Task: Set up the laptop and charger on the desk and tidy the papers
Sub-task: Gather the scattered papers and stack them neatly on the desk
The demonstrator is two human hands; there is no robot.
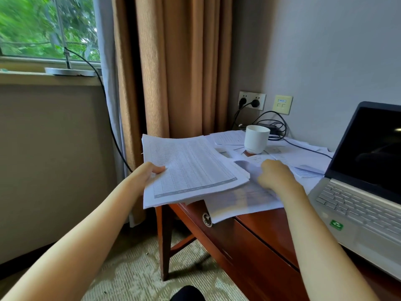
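Observation:
My left hand (145, 173) grips a thick stack of printed papers (191, 168) by its left edge, thumb on top, holding it over the desk's left corner. My right hand (275, 175) has curled fingers on loose sheets (243, 200) spread on the wooden desk (267, 224), pinching one. More loose papers (299, 157) lie further back. An open silver laptop (364, 187) with a dark screen stands at the right. The charger brick and coiled black cable (274, 127) lie at the back, plugged into a wall socket (251, 101).
A white cup (256, 139) stands on the papers behind my right hand. Brown curtains (173, 68) hang left of the desk. A window sill holds a lamp base (69, 71) with a black cord running down. Patterned carpet lies below.

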